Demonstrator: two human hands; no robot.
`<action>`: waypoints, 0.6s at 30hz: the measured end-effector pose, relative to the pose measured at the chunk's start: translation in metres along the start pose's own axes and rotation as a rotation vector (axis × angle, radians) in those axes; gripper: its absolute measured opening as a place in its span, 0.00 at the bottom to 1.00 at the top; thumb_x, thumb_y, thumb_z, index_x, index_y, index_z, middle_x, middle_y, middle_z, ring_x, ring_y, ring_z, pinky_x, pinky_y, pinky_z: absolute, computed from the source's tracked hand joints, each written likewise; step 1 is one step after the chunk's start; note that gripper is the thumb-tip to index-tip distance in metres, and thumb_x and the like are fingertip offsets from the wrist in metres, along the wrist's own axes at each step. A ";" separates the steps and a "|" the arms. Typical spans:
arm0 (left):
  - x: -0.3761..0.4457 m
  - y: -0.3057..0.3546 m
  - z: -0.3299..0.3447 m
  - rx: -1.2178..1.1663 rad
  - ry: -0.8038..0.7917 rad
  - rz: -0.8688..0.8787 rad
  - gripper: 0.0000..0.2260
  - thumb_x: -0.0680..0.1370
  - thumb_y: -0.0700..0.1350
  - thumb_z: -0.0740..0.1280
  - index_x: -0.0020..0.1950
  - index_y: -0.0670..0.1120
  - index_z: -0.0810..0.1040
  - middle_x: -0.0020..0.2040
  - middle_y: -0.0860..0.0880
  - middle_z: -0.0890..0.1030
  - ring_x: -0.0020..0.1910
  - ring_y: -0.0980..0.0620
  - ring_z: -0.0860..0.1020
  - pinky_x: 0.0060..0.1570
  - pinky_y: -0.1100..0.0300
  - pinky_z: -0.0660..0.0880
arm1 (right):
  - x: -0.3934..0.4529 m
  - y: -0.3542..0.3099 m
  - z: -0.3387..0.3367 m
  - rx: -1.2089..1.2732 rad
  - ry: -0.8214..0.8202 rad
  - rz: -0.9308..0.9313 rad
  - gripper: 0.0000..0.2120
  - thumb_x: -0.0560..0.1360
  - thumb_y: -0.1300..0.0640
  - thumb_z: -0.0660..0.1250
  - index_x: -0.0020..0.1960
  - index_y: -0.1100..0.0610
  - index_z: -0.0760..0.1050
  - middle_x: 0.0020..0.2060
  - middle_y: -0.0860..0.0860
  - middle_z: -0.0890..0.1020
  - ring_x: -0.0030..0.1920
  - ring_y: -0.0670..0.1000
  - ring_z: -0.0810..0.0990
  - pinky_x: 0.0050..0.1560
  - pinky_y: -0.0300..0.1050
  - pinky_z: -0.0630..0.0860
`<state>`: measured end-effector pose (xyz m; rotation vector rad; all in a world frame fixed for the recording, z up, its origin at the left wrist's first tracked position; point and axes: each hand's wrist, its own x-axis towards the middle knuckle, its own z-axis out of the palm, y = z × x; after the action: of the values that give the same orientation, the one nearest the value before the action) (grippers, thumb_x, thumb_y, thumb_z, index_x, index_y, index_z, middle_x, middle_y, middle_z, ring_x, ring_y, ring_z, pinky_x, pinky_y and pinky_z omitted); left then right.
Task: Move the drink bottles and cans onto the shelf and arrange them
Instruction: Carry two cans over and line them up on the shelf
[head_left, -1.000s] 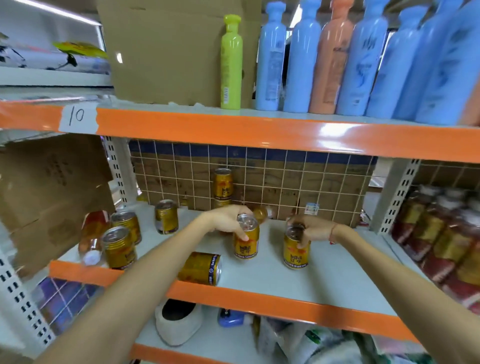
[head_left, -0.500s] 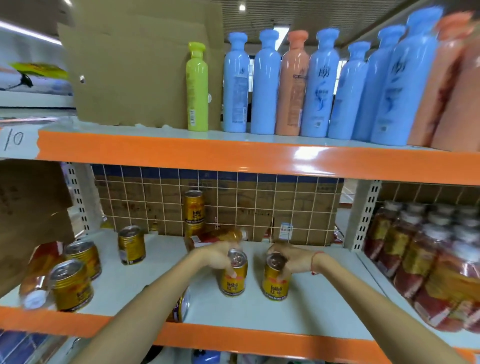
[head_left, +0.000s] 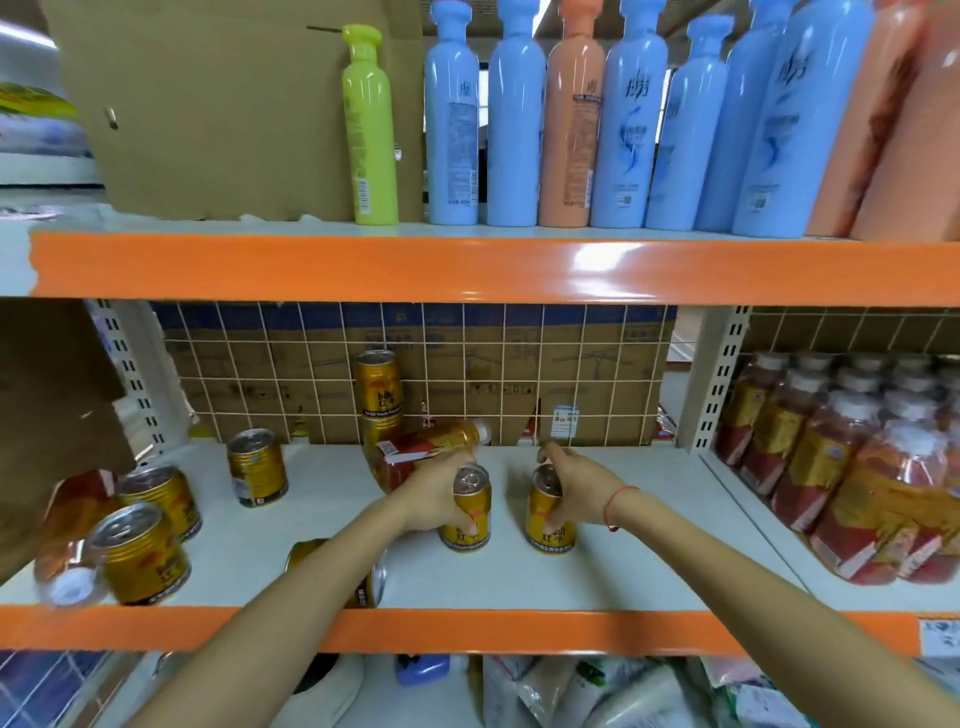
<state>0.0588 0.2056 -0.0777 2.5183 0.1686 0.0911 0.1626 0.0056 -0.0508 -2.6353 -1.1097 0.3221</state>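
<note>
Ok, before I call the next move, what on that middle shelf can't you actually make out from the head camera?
- Can on its side, head view: the left forearm covers most of it.
- Bottle at the far left, head view: blurred, partly behind a can.
- Left hand grip on its can: the fingers behind the can are hidden.
- Bottles at the right, head view: cut by the frame edge, labels unreadable.
- Lower can of the stack: a lying bottle covers it.

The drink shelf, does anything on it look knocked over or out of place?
Yes. One gold can lies on its side near the front edge, under the left forearm. A drink bottle lies tipped against the stacked cans at the back. Another bottle lies at far left.
</note>
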 end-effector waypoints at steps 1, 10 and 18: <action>0.000 -0.001 -0.001 0.002 0.002 0.013 0.34 0.62 0.44 0.80 0.63 0.49 0.69 0.62 0.50 0.74 0.61 0.50 0.73 0.60 0.51 0.74 | -0.002 0.000 0.001 0.005 0.020 0.014 0.40 0.63 0.56 0.79 0.67 0.54 0.60 0.63 0.55 0.71 0.60 0.57 0.74 0.58 0.50 0.75; -0.010 0.027 -0.008 0.046 -0.018 0.120 0.38 0.61 0.47 0.81 0.67 0.46 0.68 0.62 0.49 0.73 0.61 0.50 0.72 0.60 0.54 0.73 | -0.055 0.001 -0.006 0.014 0.164 0.069 0.37 0.64 0.57 0.77 0.66 0.57 0.62 0.62 0.56 0.72 0.58 0.60 0.74 0.55 0.51 0.75; -0.027 0.069 0.020 0.070 -0.086 0.254 0.38 0.62 0.50 0.80 0.68 0.47 0.67 0.63 0.48 0.72 0.62 0.49 0.70 0.60 0.57 0.70 | -0.128 0.017 -0.004 0.027 0.257 0.186 0.34 0.62 0.59 0.77 0.63 0.56 0.65 0.59 0.54 0.70 0.56 0.59 0.74 0.52 0.51 0.74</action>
<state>0.0415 0.1345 -0.0541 2.5960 -0.1863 0.0790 0.0873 -0.0993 -0.0401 -2.6665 -0.7766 0.0300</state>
